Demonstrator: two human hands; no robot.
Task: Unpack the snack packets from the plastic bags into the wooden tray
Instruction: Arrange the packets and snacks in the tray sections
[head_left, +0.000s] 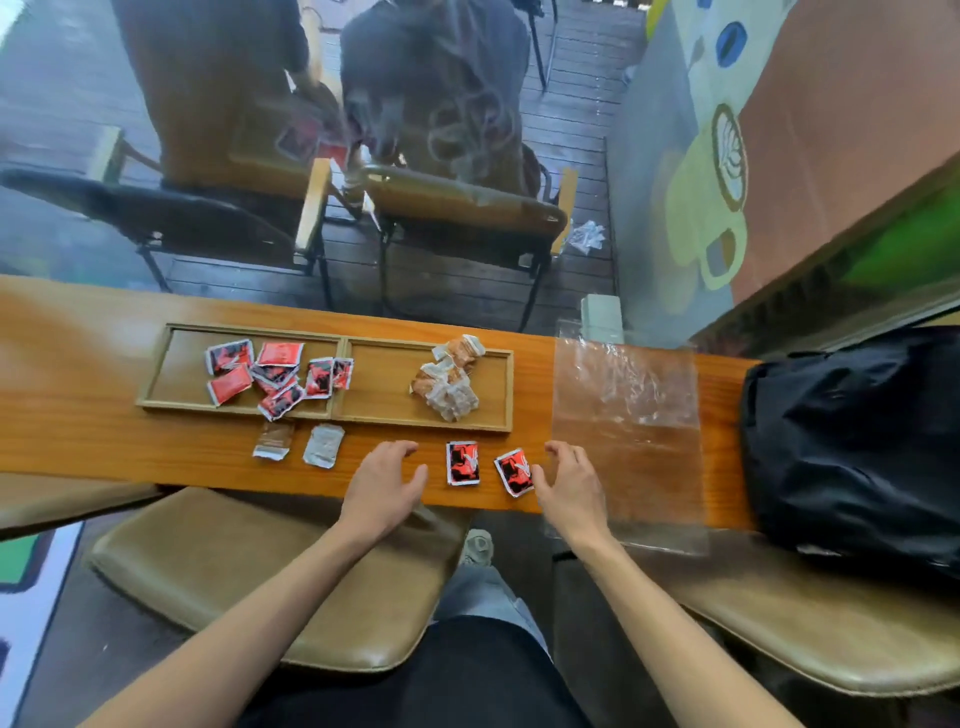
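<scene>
From the head camera, looking down over the narrow wooden counter (104, 441), both bare hands sit at its near edge with two loose red packets between them. The left hand (382, 486) is spread wide and empty, thumb reaching toward the first red packet (462, 463) but apart from it. The right hand (569, 486) is also open, fingers loosely curled; its thumb seems to touch the edge of the second red packet (514, 472), though nothing is gripped yet.

The wooden tray (340, 415) lies just beyond, with two compartments. The left one holds a scatter of red packets (275, 371), one lapping over the middle divider and another over the near rim. The right one holds a heap of pale orange packets (449, 384). Two more pale packets (296, 441) lie on the counter just in front of the tray, still outside it. An empty clear plastic bag (626, 415) lies flat to the right, beside a black bag (852, 441).

To my eye the step is gathering the two red packets. I would pinch each by an edge, or slide both together, then drop them into the left compartment with their kind.

The first packet stands nearly square to the counter edge, long axis running away from the person. The second is tilted, its far end leaning left.
</scene>
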